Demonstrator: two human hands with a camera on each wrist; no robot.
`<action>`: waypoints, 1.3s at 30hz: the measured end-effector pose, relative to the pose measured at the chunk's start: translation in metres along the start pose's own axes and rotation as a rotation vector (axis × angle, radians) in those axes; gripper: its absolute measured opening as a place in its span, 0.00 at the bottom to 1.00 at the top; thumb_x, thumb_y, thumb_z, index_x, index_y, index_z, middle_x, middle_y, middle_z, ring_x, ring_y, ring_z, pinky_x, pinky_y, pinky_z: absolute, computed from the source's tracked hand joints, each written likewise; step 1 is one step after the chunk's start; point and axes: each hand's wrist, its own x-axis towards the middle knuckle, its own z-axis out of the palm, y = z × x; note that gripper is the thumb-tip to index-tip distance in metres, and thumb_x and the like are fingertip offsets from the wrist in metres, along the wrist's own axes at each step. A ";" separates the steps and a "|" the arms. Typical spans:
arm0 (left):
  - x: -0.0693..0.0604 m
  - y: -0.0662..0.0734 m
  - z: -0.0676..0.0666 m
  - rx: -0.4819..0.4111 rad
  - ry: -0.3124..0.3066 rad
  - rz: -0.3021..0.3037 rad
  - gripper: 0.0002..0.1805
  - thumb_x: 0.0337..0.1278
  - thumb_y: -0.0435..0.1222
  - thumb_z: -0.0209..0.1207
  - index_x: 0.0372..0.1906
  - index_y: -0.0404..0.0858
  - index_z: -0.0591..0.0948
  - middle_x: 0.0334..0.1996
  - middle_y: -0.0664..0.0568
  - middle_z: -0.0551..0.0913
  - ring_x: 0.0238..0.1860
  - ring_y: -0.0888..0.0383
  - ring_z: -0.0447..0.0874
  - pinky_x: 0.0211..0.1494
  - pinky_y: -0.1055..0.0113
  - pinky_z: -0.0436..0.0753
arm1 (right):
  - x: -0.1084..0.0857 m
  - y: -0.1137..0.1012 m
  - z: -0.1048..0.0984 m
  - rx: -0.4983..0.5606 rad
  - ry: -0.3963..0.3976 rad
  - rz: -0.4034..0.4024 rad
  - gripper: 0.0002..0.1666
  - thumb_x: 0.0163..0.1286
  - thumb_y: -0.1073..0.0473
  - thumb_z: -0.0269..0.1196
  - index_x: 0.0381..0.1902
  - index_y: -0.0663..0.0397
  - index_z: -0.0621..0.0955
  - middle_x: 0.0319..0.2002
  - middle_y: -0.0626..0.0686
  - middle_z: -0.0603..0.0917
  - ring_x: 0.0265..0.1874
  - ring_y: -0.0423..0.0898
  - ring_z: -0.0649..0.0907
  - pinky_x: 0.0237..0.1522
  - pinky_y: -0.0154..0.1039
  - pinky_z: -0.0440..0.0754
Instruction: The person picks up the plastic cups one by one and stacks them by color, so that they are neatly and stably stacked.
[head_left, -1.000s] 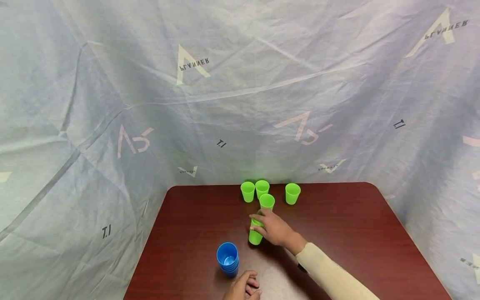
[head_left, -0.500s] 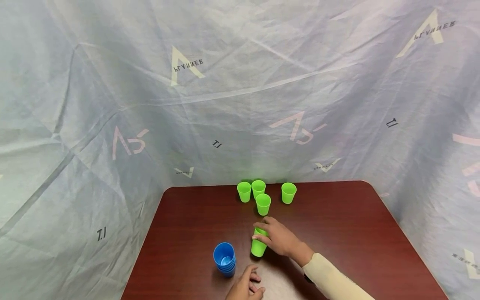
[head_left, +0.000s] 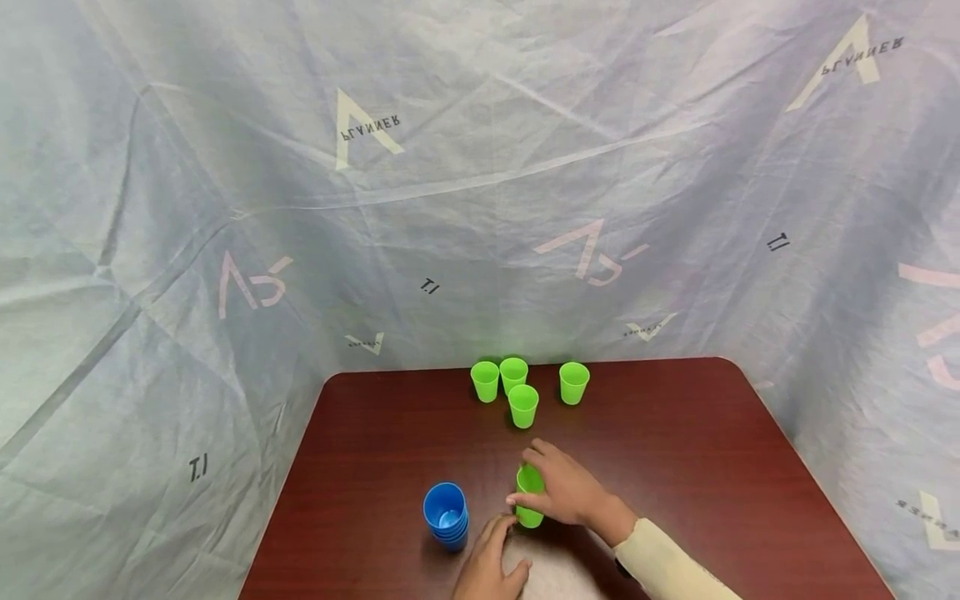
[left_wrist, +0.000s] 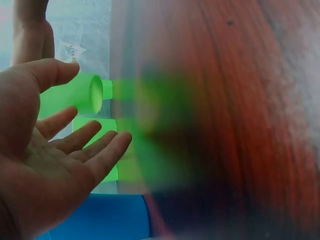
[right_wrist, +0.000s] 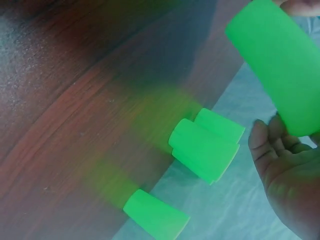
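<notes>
My right hand [head_left: 573, 492] grips a green cup [head_left: 530, 512] in the middle of the table, fingers on its far side and thumb on the near side. In the right wrist view, that cup [right_wrist: 275, 65] leans across the upper right corner. My left hand [head_left: 487, 562] lies close by, its fingertips next to the cup's base; whether they touch it is hard to tell. The left wrist view shows the left hand's palm [left_wrist: 45, 165] with fingers extended and nothing held. A nested stack of blue cups [head_left: 447, 517] stands just left of it.
Several other green cups stand upright near the table's far edge: a cluster with a front cup [head_left: 523, 408] and a left cup [head_left: 485, 383], plus a separate cup [head_left: 573, 385] to the right. A grey printed curtain [head_left: 480, 208] surrounds the dark red table [head_left: 675, 450].
My right hand has drawn the green cup nearer and slightly right, away from the far cups. My left hand has reached forward toward it, its fingers straighter. The blue stack stays put.
</notes>
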 end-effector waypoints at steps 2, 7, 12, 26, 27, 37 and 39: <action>0.000 0.002 0.001 0.004 0.031 0.001 0.37 0.63 0.46 0.71 0.74 0.42 0.72 0.70 0.47 0.78 0.66 0.47 0.82 0.65 0.49 0.84 | -0.002 -0.001 0.001 -0.018 0.008 -0.035 0.41 0.62 0.22 0.67 0.55 0.48 0.81 0.55 0.50 0.82 0.50 0.46 0.84 0.53 0.46 0.86; 0.002 0.006 0.003 -0.006 0.056 -0.002 0.46 0.64 0.47 0.71 0.82 0.41 0.63 0.75 0.44 0.75 0.71 0.43 0.79 0.67 0.45 0.82 | -0.007 -0.002 0.005 0.011 0.005 -0.143 0.39 0.57 0.18 0.68 0.47 0.42 0.78 0.41 0.39 0.72 0.32 0.33 0.72 0.36 0.30 0.75; 0.005 0.012 0.003 -0.084 -0.006 -0.040 0.51 0.66 0.52 0.69 0.85 0.42 0.57 0.78 0.41 0.71 0.73 0.41 0.76 0.68 0.40 0.80 | -0.011 -0.004 0.011 0.051 0.020 -0.230 0.39 0.56 0.18 0.69 0.44 0.41 0.75 0.39 0.38 0.70 0.32 0.32 0.70 0.35 0.27 0.72; 0.012 0.014 0.007 -0.167 0.089 -0.028 0.40 0.66 0.58 0.67 0.77 0.47 0.70 0.69 0.51 0.81 0.68 0.53 0.80 0.68 0.55 0.82 | -0.021 -0.006 0.020 0.152 0.065 -0.307 0.42 0.52 0.20 0.74 0.44 0.45 0.74 0.36 0.42 0.75 0.31 0.34 0.75 0.33 0.21 0.69; 0.013 0.014 0.007 -0.170 0.088 -0.021 0.39 0.66 0.56 0.68 0.77 0.46 0.71 0.69 0.51 0.81 0.68 0.53 0.81 0.68 0.55 0.82 | -0.021 -0.006 0.020 0.150 0.071 -0.313 0.42 0.52 0.20 0.73 0.44 0.46 0.74 0.36 0.42 0.75 0.31 0.34 0.75 0.33 0.20 0.68; 0.013 0.009 0.011 -0.206 0.036 -0.005 0.35 0.62 0.50 0.73 0.69 0.45 0.75 0.58 0.54 0.84 0.56 0.63 0.84 0.57 0.65 0.84 | -0.022 0.002 0.020 0.168 0.061 -0.339 0.37 0.62 0.21 0.67 0.46 0.44 0.75 0.37 0.42 0.76 0.33 0.33 0.75 0.36 0.22 0.71; 0.013 0.009 0.012 -0.203 0.030 -0.012 0.35 0.60 0.48 0.75 0.69 0.45 0.74 0.57 0.55 0.84 0.55 0.63 0.84 0.55 0.65 0.84 | -0.021 0.004 0.018 0.183 0.058 -0.335 0.33 0.67 0.25 0.65 0.48 0.44 0.76 0.38 0.43 0.78 0.35 0.33 0.75 0.38 0.24 0.73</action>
